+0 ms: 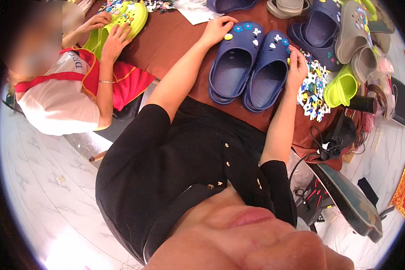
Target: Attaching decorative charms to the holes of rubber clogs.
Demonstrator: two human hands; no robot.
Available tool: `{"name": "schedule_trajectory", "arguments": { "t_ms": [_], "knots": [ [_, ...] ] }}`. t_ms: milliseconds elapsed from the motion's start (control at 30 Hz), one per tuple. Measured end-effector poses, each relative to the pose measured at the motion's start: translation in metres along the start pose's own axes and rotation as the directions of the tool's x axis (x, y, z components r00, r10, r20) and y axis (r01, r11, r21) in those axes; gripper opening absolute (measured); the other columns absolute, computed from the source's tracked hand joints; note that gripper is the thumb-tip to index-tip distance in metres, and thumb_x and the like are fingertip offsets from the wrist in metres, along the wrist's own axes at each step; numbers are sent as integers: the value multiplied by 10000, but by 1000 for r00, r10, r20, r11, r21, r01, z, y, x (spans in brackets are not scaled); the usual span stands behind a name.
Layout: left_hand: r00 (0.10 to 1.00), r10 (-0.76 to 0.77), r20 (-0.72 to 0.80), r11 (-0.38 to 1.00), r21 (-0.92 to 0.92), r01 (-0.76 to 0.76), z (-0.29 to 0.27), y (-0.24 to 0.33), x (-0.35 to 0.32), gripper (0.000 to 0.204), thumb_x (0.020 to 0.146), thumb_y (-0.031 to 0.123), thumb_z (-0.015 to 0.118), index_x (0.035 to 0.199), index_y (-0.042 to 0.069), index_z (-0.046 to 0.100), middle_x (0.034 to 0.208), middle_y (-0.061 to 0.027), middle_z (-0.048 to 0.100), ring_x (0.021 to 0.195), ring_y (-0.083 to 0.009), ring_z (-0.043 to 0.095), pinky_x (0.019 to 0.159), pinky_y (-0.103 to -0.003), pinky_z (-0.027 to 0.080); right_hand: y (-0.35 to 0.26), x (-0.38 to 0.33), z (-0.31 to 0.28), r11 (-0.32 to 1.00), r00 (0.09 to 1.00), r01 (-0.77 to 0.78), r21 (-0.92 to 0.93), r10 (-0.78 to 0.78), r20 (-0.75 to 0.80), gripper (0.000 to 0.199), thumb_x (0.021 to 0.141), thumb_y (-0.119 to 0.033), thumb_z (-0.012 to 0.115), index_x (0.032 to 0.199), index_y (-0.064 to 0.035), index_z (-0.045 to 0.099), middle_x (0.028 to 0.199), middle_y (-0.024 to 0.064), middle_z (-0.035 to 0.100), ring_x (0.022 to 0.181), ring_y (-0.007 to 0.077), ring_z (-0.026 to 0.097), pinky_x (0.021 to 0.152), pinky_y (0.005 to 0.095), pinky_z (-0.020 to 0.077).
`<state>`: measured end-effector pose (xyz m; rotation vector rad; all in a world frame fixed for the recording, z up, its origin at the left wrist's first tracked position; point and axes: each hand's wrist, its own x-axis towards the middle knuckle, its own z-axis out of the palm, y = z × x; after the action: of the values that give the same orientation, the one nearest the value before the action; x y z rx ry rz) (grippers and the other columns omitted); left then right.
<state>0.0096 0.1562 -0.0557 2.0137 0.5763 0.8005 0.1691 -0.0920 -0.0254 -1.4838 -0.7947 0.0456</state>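
Observation:
A pair of navy clogs lies on the brown-covered table in front of me, toes pointing away: a left clog [233,58] and a right clog [268,74]. Both toes carry charms, including blue flowers, white hearts and white figures; a round yellow charm [228,37] sits on the left clog's outer side. My left hand [218,30] is at that clog's toe, its fingers curved against the outer edge. Along the right clog's outer side, my right hand [297,67] grips with bent fingers. Parts of the fingertips of both hands are hidden by the clogs.
Loose charms [314,87] are heaped right of my right hand. Beyond them are a lime clog [341,86], grey clogs [352,33] and more navy clogs [321,22]. At the left, a co-worker's hands [114,41] work on a lime clog [132,20]. White paper [195,13] lies at the back.

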Motion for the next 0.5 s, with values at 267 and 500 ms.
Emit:
{"name": "schedule_trajectory", "arguments": {
  "t_ms": [267,500],
  "knots": [
    [1000,-5,7,1000,-9,5,-4,-3,-2,244,924,206,586,1066,65,726,985,-119,735,948,-235,699,878,-343,520,13,-2,0,1000,990,-28,4,28,-137,181,981,-123,597,1009,25,697,975,78,707,924,140,628,875,275,483],
    [1000,-23,5,998,-52,23,-1,10,-6,230,928,192,592,1042,46,728,961,-126,736,915,-234,701,862,-340,521,11,-5,-4,997,987,-79,6,79,-137,184,980,-128,595,947,29,685,1019,109,705,972,175,631,927,309,472]
  ]
}}
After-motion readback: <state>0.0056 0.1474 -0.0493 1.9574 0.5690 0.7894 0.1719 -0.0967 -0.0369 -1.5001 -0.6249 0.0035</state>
